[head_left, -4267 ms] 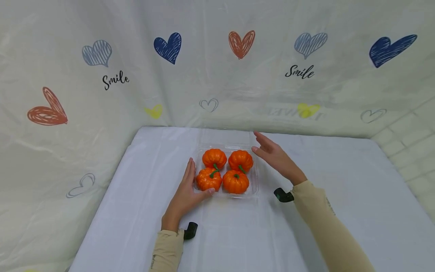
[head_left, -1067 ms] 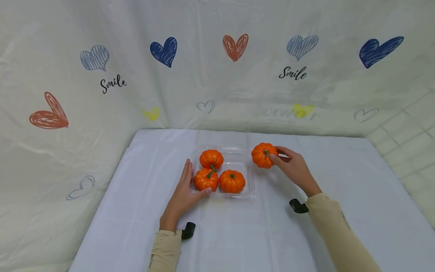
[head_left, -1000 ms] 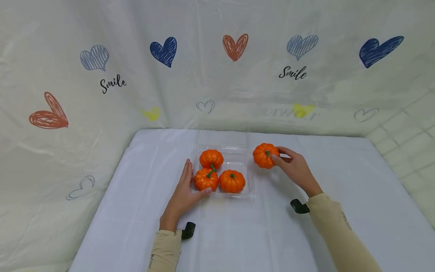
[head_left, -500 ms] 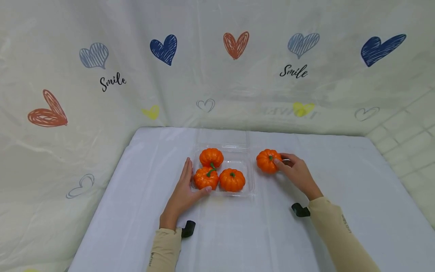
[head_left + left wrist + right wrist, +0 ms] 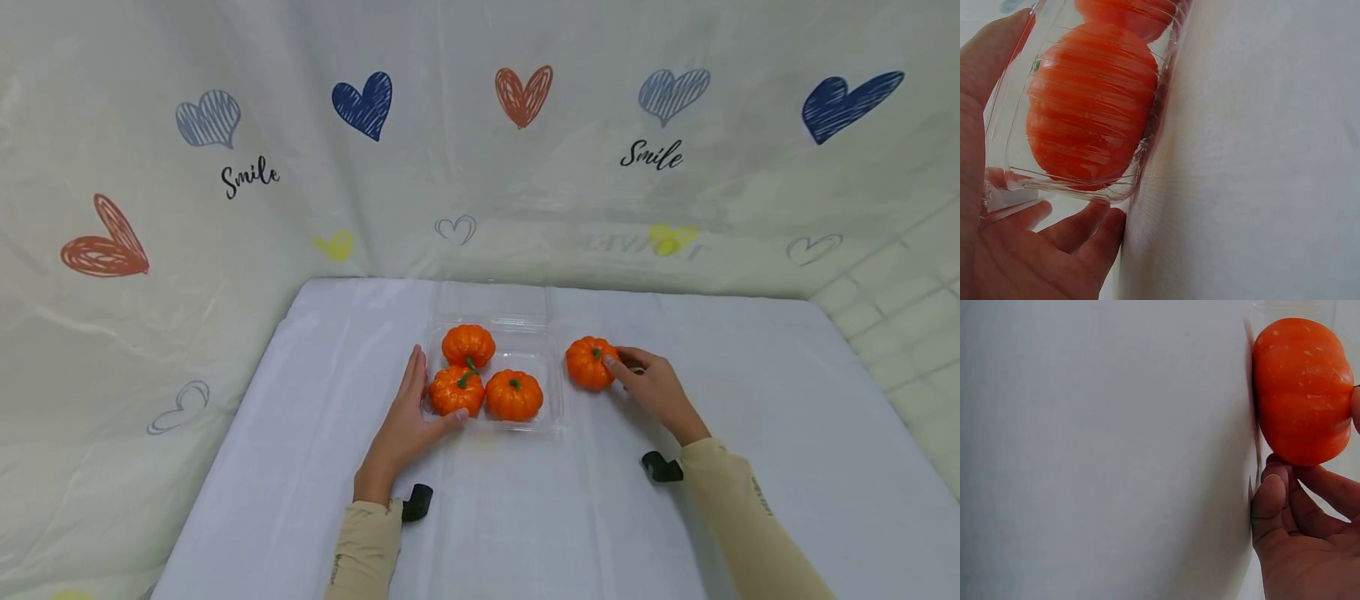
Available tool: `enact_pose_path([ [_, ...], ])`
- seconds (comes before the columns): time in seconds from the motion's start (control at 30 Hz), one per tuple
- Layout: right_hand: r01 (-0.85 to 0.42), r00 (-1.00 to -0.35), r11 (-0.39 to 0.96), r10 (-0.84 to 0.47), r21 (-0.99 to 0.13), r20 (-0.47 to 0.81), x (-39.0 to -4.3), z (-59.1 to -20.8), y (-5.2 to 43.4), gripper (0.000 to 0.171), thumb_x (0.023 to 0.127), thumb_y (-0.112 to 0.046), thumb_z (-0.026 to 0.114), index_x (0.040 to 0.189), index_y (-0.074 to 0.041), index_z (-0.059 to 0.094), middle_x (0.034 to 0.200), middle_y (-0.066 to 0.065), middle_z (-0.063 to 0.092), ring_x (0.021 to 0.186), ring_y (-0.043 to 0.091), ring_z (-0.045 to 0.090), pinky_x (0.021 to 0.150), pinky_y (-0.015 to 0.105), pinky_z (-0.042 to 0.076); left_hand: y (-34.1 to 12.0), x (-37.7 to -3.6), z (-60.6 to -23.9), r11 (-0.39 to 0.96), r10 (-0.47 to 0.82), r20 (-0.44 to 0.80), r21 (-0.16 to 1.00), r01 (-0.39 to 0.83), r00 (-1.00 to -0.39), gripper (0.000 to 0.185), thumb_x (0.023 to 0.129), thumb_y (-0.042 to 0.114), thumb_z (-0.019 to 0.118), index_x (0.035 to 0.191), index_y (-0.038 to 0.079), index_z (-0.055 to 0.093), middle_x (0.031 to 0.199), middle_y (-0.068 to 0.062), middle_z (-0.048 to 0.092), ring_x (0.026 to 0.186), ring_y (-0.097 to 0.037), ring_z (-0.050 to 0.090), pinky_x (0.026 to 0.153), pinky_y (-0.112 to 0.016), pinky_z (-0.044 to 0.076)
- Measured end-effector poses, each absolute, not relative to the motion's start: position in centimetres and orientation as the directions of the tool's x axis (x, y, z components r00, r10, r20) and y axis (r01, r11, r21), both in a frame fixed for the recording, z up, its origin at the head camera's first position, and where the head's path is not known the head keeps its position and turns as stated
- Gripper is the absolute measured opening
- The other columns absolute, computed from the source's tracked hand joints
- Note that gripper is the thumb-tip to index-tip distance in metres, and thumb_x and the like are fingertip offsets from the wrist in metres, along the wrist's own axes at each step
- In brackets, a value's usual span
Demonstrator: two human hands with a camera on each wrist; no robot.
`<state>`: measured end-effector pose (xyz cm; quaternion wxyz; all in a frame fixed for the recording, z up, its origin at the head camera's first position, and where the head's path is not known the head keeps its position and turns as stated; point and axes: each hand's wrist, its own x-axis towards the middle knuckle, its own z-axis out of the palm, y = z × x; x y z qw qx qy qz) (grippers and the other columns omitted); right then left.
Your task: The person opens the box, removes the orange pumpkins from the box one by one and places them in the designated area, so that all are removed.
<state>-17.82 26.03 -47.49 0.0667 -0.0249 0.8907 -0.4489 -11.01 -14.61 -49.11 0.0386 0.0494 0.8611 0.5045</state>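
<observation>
Pumpkin [image 5: 588,364] pinched in right hand [image 5: 657,390], beside clear box [image 5: 525,353] (left hand [image 5: 405,429] against box, fingers straight).

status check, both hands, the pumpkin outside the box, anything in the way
Left hand touching left side of clear clamshell. Right hand pinching orange pumpkin, right of clamshell. Three more pumpkins inside. No obstruction seen.

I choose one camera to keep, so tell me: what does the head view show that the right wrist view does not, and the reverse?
Only head: the left hand, three pumpkins in the clear box, the hearts.
Only right wrist: pale specks on the side of the held pumpkin.
Both: the right hand pinching that pumpkin, and the white cloth. A faint clear edge in the right wrist view may be the box.
</observation>
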Motion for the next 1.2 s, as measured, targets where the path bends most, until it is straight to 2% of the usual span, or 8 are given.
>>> enact_pose_path([
  [0.3,0.046,-0.989,0.609,-0.083,-0.792,-0.121,-18.1,-47.8,26.4,0.072,0.11,-0.052,0.056,0.153,0.006,0.052,0.14,0.027,0.062,0.098,0.032,0.066,0.076,0.025,0.057,-14.7,-11.1,-49.0,0.492,0.131,-0.008,0.869,0.059,-0.991,0.124,0.088,0.064,0.08,0.174,0.017,0.004,0.178,0.013,-0.004,0.162,-0.022,0.021,0.126,-0.051,0.024],
  [0.63,0.04,-0.992,0.616,-0.069,-0.786,-0.104,-17.5,-47.6,26.2,0.073,0.112,-0.054,0.049,0.158,0.003,0.047,0.141,0.028,0.061,0.098,0.032,0.067,0.082,0.028,0.055,-14.7,-11.1,-49.0,0.492,0.131,-0.017,0.869,0.05,-0.991,0.125,0.087,0.066,0.079,0.174,0.017,0.004,0.178,0.014,-0.004,0.162,-0.022,0.02,0.127,-0.052,0.023],
  [0.7,0.041,-0.993,0.611,-0.062,-0.791,-0.1,-17.4,-47.6,26.1,0.073,0.113,-0.054,0.047,0.16,0.002,0.045,0.146,0.027,0.058,0.102,0.035,0.066,0.088,0.034,0.056,-14.7,-11.1,-49.0,0.494,0.131,-0.023,0.868,0.045,-0.991,0.125,0.087,0.066,0.079,0.174,0.017,0.004,0.178,0.014,-0.004,0.162,-0.022,0.02,0.127,-0.052,0.022],
  [0.77,0.044,-0.994,0.599,-0.053,-0.799,-0.094,-17.2,-47.5,26.1,0.073,0.113,-0.054,0.046,0.161,0.0,0.043,0.153,0.026,0.053,0.115,0.039,0.064,0.098,0.043,0.056,-14.8,-11.1,-48.9,0.494,0.132,-0.024,0.868,0.045,-0.991,0.124,0.087,0.066,0.079,0.174,0.017,0.004,0.178,0.014,-0.004,0.162,-0.022,0.019,0.127,-0.052,0.022],
  [0.9,0.014,-0.997,0.567,-0.053,-0.824,-0.054,-16.9,-47.1,26.0,0.071,0.114,-0.049,0.047,0.165,-0.001,0.038,0.163,0.026,0.042,0.143,0.045,0.048,0.116,0.062,0.041,-14.8,-11.0,-48.9,0.489,0.135,-0.02,0.871,0.049,-0.991,0.124,0.088,0.065,0.079,0.174,0.017,0.004,0.178,0.014,-0.004,0.163,-0.021,0.017,0.127,-0.052,0.021],
  [1.03,-0.029,-0.998,0.524,-0.057,-0.851,-0.002,-16.8,-46.0,25.9,0.071,0.114,-0.044,0.049,0.168,-0.001,0.03,0.168,0.026,0.034,0.153,0.046,0.035,0.121,0.066,0.03,-14.8,-11.1,-49.0,0.482,0.138,-0.017,0.875,0.052,-0.99,0.123,0.088,0.065,0.079,0.174,0.016,0.004,0.178,0.014,-0.004,0.162,-0.021,0.018,0.127,-0.052,0.021],
  [1.2,-0.051,-0.998,0.508,-0.065,-0.86,0.021,-16.8,-44.7,25.5,0.077,0.113,-0.048,0.051,0.172,-0.008,0.021,0.175,0.019,0.024,0.158,0.042,0.028,0.121,0.063,0.028,-14.8,-11.1,-49.0,0.483,0.128,-0.022,0.875,0.043,-0.992,0.123,0.088,0.064,0.08,0.174,0.017,0.005,0.178,0.014,-0.003,0.162,-0.021,0.021,0.127,-0.052,0.023],
])
